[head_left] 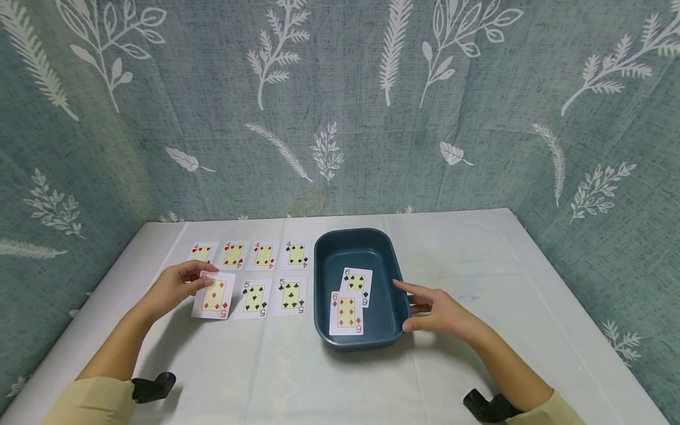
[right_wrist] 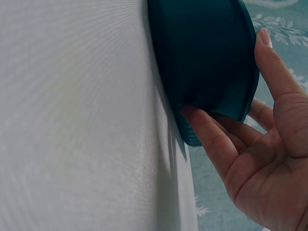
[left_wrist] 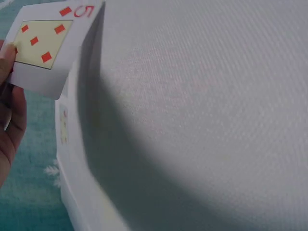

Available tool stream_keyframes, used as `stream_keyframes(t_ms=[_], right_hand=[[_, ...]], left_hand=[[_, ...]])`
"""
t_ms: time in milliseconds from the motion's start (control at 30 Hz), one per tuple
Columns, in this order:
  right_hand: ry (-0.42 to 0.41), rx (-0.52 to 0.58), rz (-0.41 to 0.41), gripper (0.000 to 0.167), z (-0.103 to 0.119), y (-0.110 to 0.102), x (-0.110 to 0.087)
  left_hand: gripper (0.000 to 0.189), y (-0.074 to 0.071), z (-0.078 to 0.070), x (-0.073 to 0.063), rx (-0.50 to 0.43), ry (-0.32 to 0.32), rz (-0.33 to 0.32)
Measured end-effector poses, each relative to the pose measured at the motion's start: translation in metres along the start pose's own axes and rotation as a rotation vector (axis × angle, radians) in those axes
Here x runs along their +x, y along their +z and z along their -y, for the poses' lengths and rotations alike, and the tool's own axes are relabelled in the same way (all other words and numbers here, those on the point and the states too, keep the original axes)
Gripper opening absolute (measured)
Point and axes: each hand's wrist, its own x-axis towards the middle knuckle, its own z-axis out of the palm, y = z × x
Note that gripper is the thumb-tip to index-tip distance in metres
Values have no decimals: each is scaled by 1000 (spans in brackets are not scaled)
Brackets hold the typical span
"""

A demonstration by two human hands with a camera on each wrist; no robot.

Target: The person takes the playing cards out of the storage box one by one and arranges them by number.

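My left hand (head_left: 183,280) pinches a five of diamonds (head_left: 215,298) between thumb and fingers. The card is tilted, its near edge close to the white cloth. Beside it on the right lie a five of spades (head_left: 254,298) and a black five (head_left: 290,296). Behind is a row of fours, the leftmost red four (head_left: 202,251) partly covered by my left hand. My right hand (head_left: 438,310) touches the right side of a dark blue tray (head_left: 321,319), fingers fairly straight along its rim and outer wall. Inside, a six of diamonds (head_left: 346,313) overlaps a six of spades (head_left: 357,282).
The back row also has two more red fours (head_left: 233,255), (head_left: 262,256) and a black four (head_left: 295,255). A white cloth (head_left: 287,378) covers the table. Patterned green-blue fabric (head_left: 340,141) stands behind and at both sides.
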Motion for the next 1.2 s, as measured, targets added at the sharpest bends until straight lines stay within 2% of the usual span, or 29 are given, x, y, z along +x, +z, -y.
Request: stream_keyframes(t_ms=[300,733,967,1200], right_hand=[[11,0,-6,80,0,-1,2],[8,-6,-12,79,-2,-1,2],[10,13,-10,79,-1,0,1],[6,11,-10,79,-1,0,0]], left_hand=[[37,2,9,4,60,-41,28],[37,13,19,5,151,-51,32],[35,17,17,5,218,-49,37],[35,19,14,6,216,-93,58]])
